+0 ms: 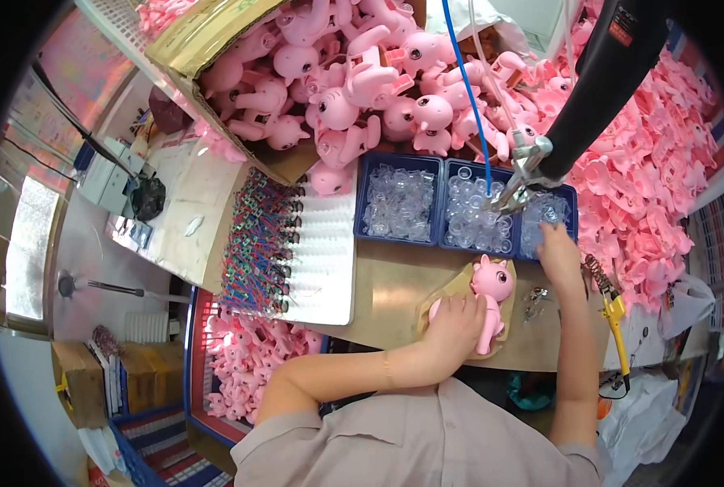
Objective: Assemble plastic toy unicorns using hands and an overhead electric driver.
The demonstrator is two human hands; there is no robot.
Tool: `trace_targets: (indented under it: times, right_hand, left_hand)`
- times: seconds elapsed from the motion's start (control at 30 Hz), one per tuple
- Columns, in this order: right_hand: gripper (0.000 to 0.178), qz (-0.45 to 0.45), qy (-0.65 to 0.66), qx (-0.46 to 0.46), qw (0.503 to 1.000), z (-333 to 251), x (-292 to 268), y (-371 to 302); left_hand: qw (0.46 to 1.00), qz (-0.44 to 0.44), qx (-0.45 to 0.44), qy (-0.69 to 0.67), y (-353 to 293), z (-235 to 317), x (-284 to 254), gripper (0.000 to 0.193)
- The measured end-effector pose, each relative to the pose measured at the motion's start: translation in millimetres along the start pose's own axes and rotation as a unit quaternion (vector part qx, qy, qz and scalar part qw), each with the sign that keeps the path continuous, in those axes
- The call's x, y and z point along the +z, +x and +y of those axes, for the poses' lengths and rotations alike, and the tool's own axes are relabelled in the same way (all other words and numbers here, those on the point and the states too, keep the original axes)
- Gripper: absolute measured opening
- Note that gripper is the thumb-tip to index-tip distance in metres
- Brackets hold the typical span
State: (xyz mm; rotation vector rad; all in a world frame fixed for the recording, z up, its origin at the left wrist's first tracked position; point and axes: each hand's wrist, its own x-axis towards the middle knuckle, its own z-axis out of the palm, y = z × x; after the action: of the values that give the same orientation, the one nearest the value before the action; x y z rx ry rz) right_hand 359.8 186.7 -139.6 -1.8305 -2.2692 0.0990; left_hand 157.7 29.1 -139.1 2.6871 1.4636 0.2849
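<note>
My left hand [453,325] presses down on a pink toy animal [492,284] that lies on a brown pad [459,286] on the workbench [394,284]. My right hand [558,253] reaches forward into the rightmost blue tray [547,213] of small clear plastic parts, fingers curled among them; what they pinch is hidden. A hanging black power tool [601,81] with a metal tip [514,188] dangles just above that tray.
Two more blue trays of clear parts [400,203] [477,213] sit beside it. Pink toy animals fill a cardboard box [354,73] behind and pink parts pile up at the right [654,187]. A white rack with coloured wired pieces [285,243] lies at the left. A yellow-handled tool [614,312] rests at the right edge.
</note>
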Motion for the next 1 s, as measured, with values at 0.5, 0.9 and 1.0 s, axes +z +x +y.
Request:
trace_targets:
  times: [0.5,0.9,1.0]
  right_hand:
    - [0.016,0.132,0.084,-0.041,0.987,29,52,29]
    - [0.012,-0.15,0.442,-0.181,0.866,-100,-67,-109]
    - [0.012,-0.159,0.446,-0.21,0.855,-125,-42,-133]
  left_hand:
    - [0.26,0.029,-0.18,-0.948,-61,-52,-12,0.087]
    - [0.333,0.013,-0.237,-0.912,-98,-36,7,0.065]
    - [0.381,0.006,-0.263,-0.886,-98,-23,0,0.055]
